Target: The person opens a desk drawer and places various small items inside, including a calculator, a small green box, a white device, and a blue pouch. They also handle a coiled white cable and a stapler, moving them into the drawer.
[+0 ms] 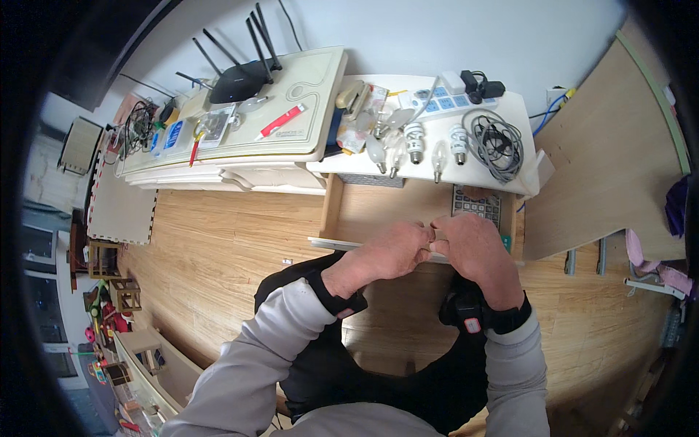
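Note:
Over the front of a pulled-out wooden drawer (pixel 382 205), my left hand (pixel 390 248) and my right hand (pixel 474 246) meet, fingertips pinched close together. A small pale item seems to sit between them, mostly hidden by the fingers; I cannot tell what it is. Inside the drawer, a calculator (pixel 476 206) lies at the right, partly behind my right hand. Light bulbs rest on the white cabinet top above: two spiral fluorescent bulbs (pixel 415 143) and several candle-shaped bulbs (pixel 439 158).
Right of the bulbs lie a coiled grey cable (pixel 494 145) and a power strip (pixel 442 102). A stapler (pixel 352 98) stands behind the bulbs. On the left cabinet are a black router (pixel 240 82) and a red tube (pixel 281 121). A wooden panel (pixel 600 158) rises at right.

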{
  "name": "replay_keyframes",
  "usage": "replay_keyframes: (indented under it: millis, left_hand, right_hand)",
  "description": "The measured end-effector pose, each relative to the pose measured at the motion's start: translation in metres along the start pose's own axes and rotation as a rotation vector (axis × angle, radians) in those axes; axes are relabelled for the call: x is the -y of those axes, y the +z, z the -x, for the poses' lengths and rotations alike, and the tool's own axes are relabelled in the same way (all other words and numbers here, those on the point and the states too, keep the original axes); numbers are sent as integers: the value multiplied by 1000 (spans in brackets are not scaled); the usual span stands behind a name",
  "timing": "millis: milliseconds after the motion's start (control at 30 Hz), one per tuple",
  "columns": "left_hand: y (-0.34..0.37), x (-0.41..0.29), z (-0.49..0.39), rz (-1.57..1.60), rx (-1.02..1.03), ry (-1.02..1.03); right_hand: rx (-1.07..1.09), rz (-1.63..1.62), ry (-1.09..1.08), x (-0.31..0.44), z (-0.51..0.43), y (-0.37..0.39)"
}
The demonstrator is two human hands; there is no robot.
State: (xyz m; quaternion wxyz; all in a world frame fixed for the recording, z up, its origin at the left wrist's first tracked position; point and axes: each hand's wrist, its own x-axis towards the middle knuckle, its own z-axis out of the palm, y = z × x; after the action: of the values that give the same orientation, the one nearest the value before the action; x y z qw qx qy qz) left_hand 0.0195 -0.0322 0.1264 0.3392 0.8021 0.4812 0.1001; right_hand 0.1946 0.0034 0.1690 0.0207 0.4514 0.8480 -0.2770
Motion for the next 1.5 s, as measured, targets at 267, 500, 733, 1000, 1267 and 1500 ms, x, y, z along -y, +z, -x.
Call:
replay_keyframes:
  millis: [267,500,733,1000,1267,1500]
  left_hand:
    - [-5,-1,4,54,-33,174]
    - [1,-4,1,90,41,186]
    - [12,1,2,69,46,126]
    - [17,5,1,-34,34,142]
    - [6,0,4,-25,-20,214]
    - [10,1,2,-132,37,111]
  right_hand:
    - [-64,54,-39,9,-8,13]
    - [14,130,-35,4,-8,24]
    - [-12,145,-48,4,-7,29]
    - [62,204,-30,3,-7,29]
    - [-27,184,-46,2,-8,32]
    - [-23,245,-80,1,-11,35]
